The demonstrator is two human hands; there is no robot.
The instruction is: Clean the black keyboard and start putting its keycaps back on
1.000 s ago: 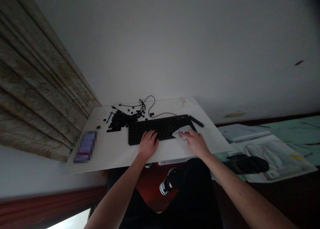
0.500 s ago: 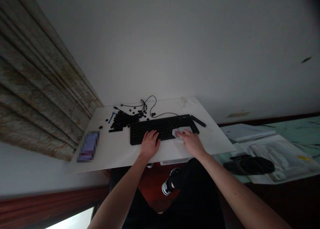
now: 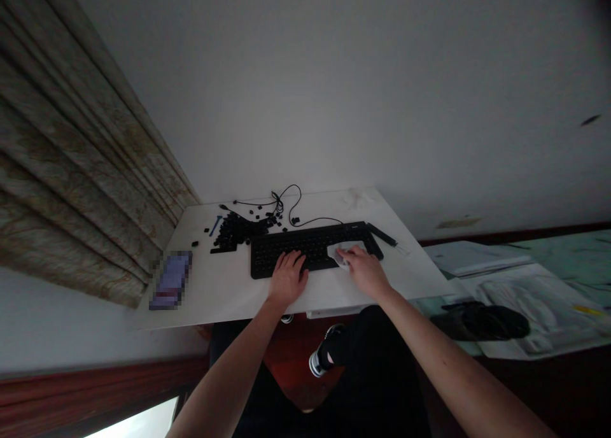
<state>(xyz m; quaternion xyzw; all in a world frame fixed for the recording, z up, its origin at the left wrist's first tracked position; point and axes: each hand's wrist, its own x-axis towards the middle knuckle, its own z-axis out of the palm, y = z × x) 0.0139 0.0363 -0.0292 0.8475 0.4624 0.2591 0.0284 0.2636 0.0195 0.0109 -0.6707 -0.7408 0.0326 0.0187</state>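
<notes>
A black keyboard (image 3: 310, 247) lies on a white table (image 3: 229, 285). My left hand (image 3: 287, 277) rests flat on the keyboard's near edge, fingers spread over the keys. My right hand (image 3: 363, 270) presses a white cloth (image 3: 342, 252) onto the right part of the keyboard, fingers curled over it. A pile of loose black keycaps (image 3: 233, 230) sits left of the keyboard's far corner, with a small blue tool (image 3: 215, 225) beside it. The keyboard's black cable (image 3: 281, 205) coils behind.
A phone (image 3: 170, 279) lies at the table's left. A thin black bar (image 3: 382, 235) lies off the keyboard's right end. Curtains (image 3: 81, 190) hang on the left. Papers and plastic bags (image 3: 515, 291) cover a surface on the right. My legs and a shoe (image 3: 322, 358) are under the table.
My right hand has slid the white cloth leftward along the keyboard. My left hand has stayed in place. The camera view has shifted slightly.
</notes>
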